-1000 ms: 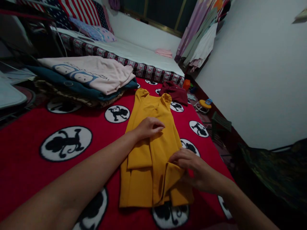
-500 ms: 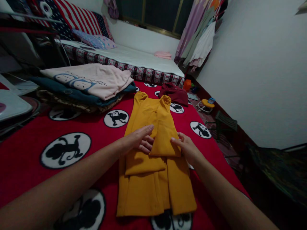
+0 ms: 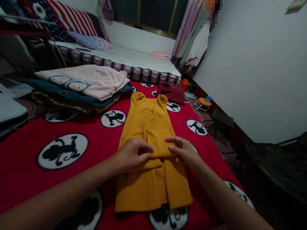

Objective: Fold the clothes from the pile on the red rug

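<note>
A mustard-yellow garment [image 3: 141,195] with gathered shoulders lies spread in front of me, its parts folded over one another in layers. Across its middle a yellow flap [image 3: 158,142] is doubled back on itself. My left hand [image 3: 133,153] rests over the left side of this fold, fingers curved and thumb a little apart from them. At the fold's right edge my right hand [image 3: 183,150] touches the cloth, index finger and thumb spread. Neither hand visibly pinches the fabric.
Under the garment is a red blanket [image 3: 72,124] with monkey prints. Folded clothes [image 3: 96,81] are stacked at left, and a dark red garment [image 3: 170,92] lies behind. A bed [image 3: 134,57] stands at the back; a small stool [image 3: 222,118] is at right.
The loose lower end of the yellow flap has been turned up into a fold. My left hand has moved down and curled over it; my right hand has spread its fingers.
</note>
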`<state>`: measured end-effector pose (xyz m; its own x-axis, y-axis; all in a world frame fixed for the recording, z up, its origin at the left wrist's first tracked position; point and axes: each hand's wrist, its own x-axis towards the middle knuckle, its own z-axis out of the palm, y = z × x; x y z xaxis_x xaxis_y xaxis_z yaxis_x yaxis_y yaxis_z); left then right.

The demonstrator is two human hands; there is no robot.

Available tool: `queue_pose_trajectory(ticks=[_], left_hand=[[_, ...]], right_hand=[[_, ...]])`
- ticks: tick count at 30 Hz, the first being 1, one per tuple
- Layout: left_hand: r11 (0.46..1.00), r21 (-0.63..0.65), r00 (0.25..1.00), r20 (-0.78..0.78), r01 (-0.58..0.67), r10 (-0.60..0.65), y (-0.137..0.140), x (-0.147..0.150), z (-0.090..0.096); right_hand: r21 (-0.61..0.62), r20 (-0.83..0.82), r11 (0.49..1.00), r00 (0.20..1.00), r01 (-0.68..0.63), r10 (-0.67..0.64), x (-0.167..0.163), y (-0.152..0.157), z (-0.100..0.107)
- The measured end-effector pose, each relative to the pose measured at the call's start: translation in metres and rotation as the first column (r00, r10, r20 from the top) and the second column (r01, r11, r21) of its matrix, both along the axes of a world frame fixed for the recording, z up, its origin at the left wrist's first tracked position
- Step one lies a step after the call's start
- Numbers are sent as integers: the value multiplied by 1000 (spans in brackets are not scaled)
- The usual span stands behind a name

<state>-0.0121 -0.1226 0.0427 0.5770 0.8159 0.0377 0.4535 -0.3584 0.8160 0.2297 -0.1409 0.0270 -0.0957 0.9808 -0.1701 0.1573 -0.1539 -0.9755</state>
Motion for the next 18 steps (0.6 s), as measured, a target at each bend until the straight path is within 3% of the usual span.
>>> queue_pose_trajectory(ticks=[4,7,9,11,14,18], left_hand=[[977,70,966,-181,200,-184,-14,-11,6],[965,211,967,-231,158,-108,-18,-11,9],[929,356,979,-202,99,-27,-15,-7,8],[889,443,980,-198,112,-24,-8,-3,5],[884,417,949,-304,212,-84,2,2,2],[882,362,902,-407,303,-143,-3,1,11]], right_hand=[[-18,72,997,995,-72,74,2,-7,2],[8,82,997,994,-75,74,2,-10,5],[45,120,998,992,-52,46,1,-12,7],[93,186,995,983,-24,6,0,-13,7],[119,245,993,969,-7,-23,0,-17,8],[57,184,998,983,-23,12,6,-24,9]])
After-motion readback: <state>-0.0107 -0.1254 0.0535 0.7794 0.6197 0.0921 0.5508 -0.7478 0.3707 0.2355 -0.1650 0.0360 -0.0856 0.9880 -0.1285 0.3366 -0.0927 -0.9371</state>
